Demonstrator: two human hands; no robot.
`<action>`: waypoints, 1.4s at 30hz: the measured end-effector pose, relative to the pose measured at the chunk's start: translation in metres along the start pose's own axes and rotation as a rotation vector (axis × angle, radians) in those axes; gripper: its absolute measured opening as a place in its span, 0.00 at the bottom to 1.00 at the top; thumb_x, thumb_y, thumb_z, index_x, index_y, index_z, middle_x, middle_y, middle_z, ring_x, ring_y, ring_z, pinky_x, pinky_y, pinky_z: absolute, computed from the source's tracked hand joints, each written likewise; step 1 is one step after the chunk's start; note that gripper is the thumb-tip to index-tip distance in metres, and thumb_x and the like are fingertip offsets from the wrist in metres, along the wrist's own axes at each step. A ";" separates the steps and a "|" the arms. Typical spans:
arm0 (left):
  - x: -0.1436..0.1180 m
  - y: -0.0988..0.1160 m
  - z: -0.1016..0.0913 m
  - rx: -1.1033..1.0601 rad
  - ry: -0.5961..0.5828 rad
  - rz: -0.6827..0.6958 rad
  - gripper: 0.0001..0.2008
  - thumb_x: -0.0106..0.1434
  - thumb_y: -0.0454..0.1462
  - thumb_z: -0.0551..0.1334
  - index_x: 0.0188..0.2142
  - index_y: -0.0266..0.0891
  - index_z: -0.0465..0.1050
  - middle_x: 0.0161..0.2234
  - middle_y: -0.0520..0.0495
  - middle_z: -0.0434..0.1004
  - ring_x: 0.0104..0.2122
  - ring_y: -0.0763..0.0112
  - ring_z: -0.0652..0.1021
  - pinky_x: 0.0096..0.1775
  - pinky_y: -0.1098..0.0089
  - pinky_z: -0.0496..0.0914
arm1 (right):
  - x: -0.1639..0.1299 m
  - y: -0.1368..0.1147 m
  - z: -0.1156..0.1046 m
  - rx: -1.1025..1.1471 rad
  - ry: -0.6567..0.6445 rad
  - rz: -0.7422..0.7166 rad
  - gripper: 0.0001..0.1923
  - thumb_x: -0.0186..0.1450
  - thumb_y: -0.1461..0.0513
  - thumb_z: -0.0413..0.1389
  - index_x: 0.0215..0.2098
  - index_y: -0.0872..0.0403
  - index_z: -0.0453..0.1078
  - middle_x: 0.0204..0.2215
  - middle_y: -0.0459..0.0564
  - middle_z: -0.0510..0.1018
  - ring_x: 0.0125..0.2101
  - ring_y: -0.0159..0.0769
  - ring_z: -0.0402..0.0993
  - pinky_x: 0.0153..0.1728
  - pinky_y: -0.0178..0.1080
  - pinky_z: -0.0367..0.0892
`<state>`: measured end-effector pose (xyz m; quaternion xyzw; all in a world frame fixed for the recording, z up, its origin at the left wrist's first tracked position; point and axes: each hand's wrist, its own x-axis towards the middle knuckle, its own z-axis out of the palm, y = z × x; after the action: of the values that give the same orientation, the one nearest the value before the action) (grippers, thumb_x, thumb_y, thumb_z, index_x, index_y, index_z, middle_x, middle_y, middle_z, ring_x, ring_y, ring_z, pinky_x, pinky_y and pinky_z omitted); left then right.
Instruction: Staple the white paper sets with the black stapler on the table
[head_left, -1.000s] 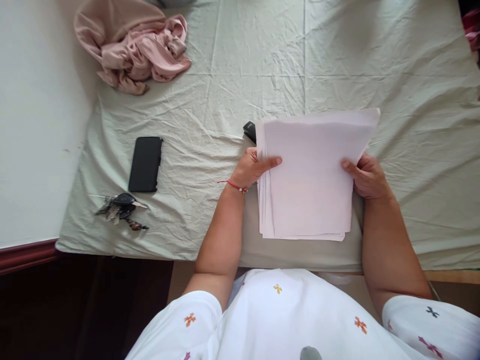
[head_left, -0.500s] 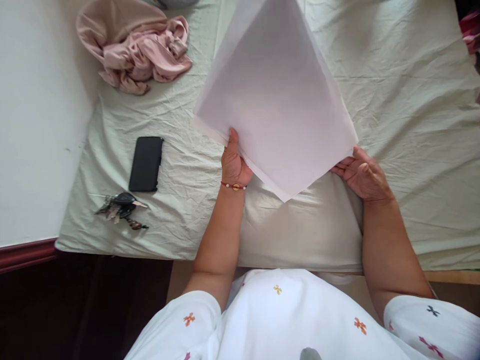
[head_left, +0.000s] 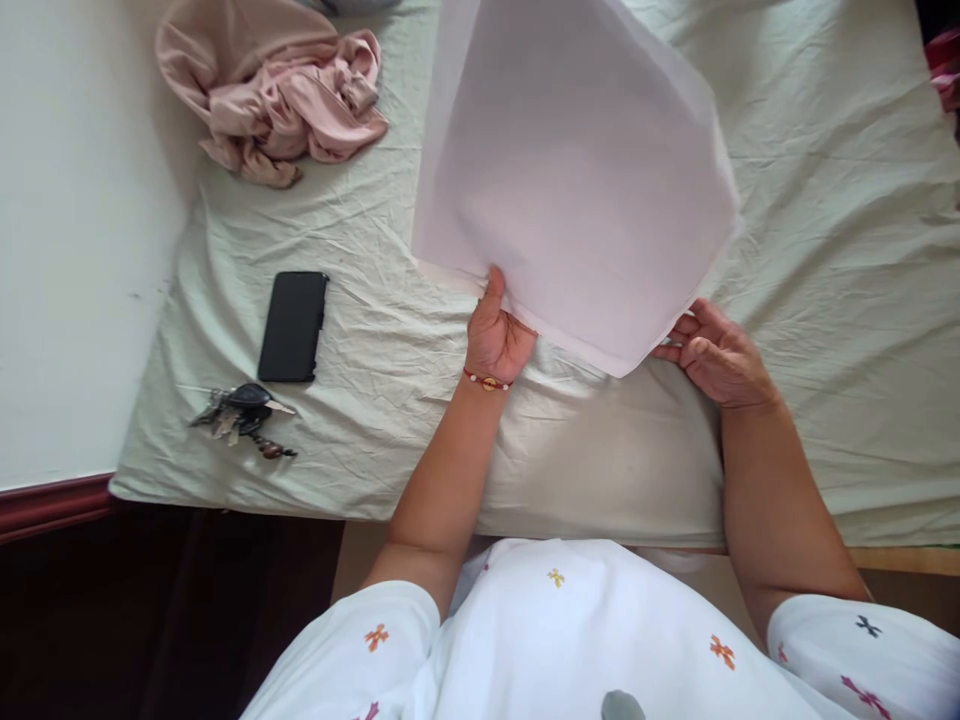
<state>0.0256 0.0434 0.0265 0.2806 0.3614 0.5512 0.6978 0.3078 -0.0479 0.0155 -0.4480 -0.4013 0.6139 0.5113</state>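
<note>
Paper sheets point(head_left: 577, 190) slant above green cloth point(head_left: 375, 400) in the head view, left hand point(head_left: 497, 335) clasping one edge, right hand point(head_left: 721, 358) half open, fingertips at another. Seemingly a squaring-up step; the next move calls for two-handed control.

Paper sheets point(head_left: 585, 190): wht w/ faint lilac-gry cast, plain on side facing cam.
Cloth cover point(head_left: 390, 430): pale gry-grn, solid, lighter & darker bands along creases.
Bracelet point(head_left: 489, 383): red cord, wht beads, gold-col. disc.
Phone point(head_left: 293, 327): blk.
Key bunch point(head_left: 249, 397): blk fob, silver-gry keys, dk brn beads.
Crumpled fabric point(head_left: 292, 95): dusty pink, solid.
Shirt point(head_left: 540, 640): wht, scattered sm. motifs incl. yel., orange, magenta & dk blue-gry; gry-grn patch at btm of view.
Wall point(head_left: 67, 250): off-wht, few sm. gry marks.
Skirting point(head_left: 56, 508): dk red-brn.
Strip under cover, rt point(head_left: 911, 558): lt wood brn.
Item at far rt edge point(head_left: 945, 65): red & pink, too cut off to ID.
</note>
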 end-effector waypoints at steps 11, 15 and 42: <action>-0.012 -0.010 0.005 0.101 -0.092 -0.056 0.23 0.73 0.56 0.58 0.53 0.44 0.79 0.58 0.50 0.81 0.71 0.59 0.68 0.63 0.56 0.76 | 0.003 0.005 0.010 -0.053 0.092 -0.022 0.27 0.48 0.48 0.78 0.44 0.43 0.80 0.45 0.49 0.86 0.51 0.45 0.83 0.50 0.47 0.81; -0.014 -0.008 0.000 0.085 -0.128 -0.058 0.23 0.62 0.56 0.70 0.48 0.47 0.80 0.55 0.51 0.83 0.68 0.56 0.72 0.63 0.53 0.75 | 0.004 0.011 0.006 -0.005 0.235 -0.130 0.20 0.47 0.56 0.78 0.34 0.48 0.78 0.35 0.47 0.87 0.46 0.47 0.85 0.52 0.53 0.81; 0.005 0.033 -0.044 0.273 -0.173 0.097 0.30 0.42 0.60 0.77 0.40 0.48 0.79 0.39 0.45 0.80 0.58 0.46 0.79 0.55 0.54 0.76 | -0.005 -0.004 -0.017 -0.027 0.494 -0.461 0.17 0.45 0.66 0.76 0.32 0.47 0.83 0.38 0.48 0.88 0.48 0.47 0.85 0.61 0.55 0.75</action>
<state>-0.0283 0.0561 0.0264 0.4363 0.3574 0.5039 0.6542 0.3256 -0.0512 0.0156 -0.4873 -0.3643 0.3495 0.7125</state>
